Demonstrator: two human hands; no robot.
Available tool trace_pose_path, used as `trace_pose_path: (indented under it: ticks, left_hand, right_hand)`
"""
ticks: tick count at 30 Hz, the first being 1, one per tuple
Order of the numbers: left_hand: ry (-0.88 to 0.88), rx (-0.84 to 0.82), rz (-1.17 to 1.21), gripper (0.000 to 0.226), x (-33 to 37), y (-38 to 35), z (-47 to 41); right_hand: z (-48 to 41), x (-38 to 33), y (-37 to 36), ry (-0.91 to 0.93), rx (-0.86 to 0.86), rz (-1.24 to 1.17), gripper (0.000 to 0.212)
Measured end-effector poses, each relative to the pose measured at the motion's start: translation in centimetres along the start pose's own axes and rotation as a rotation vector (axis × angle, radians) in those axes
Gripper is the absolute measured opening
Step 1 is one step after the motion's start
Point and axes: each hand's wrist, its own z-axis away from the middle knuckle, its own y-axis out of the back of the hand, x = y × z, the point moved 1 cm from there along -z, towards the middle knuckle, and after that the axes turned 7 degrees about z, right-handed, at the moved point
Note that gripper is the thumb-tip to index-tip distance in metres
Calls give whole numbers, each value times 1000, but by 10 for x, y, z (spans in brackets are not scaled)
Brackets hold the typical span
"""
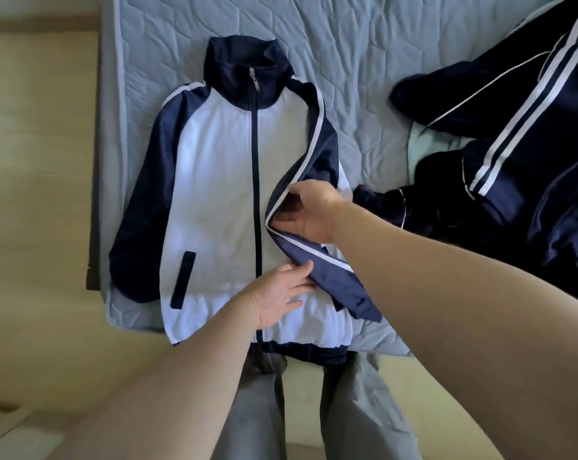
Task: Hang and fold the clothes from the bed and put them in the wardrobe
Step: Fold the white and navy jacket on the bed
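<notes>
Grey trousers (pixel 347 410) of the person, bottom centre, with both bare forearms reaching up the frame.

- Left hand (pixel 281 293): lower centre, fingers straight and spread, pressing flat on the jacket's white front just right of the zip; fingertips touch the folded sleeve.
- Right hand (pixel 314 214): centre right, fingers and thumb curled round the bend of the sleeve (pixel 314 260).
- Track jacket (pixel 214 194): white front, navy sleeves and collar, zipped, lying face up on the bed (pixel 364 44), collar toward the top; hem overhangs the near edge.
- Navy striped garments (pixel 530 161): heaped on the bed, right of frame, just beside the jacket.
- Floor (pixel 32 161): left of frame.
</notes>
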Motion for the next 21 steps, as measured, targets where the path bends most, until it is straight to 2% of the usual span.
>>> trace_pose_path:
  ticks: [1, 3, 6, 10, 12, 14, 15, 17, 18, 21]
  left_hand:
    - [-23, 72, 16, 40, -1, 1, -2]
    - [-57, 202, 210, 22, 0, 5, -10]
    - [-92, 262, 581, 31, 8, 19, -17]
    - [-113, 337, 645, 45, 15, 60, -8]
    - [-128, 323, 556, 62, 20, 80, 2]
    - [-124, 447, 337, 69, 21, 94, 8]
    - [-124, 587, 203, 62, 20, 99, 8]
    - [-189, 764, 14, 27, 19, 106, 5]
    - [-225, 775, -81, 18, 21, 109, 5]
    - [-276, 689, -391, 21, 31, 122, 0]
  right_hand:
    - [-3, 4, -1, 7, 14, 2, 19]
    - [-12, 14, 1, 39, 49, 90, 28]
    - [-21, 23, 7, 60, 158, 332, 33]
    - [-33, 29, 24, -34, 360, 438, 16]
    - [-39, 31, 29, -31, 441, 422, 14]
    - [-46, 28, 31, 60, 511, 379, 17]
    - [-48, 25, 32, 106, 540, 330, 18]
    - [-53, 19, 33, 128, 543, 211, 28]
    - [-54, 17, 34, 110, 531, 160, 34]
    - [-60, 10, 39, 71, 494, 78, 32]
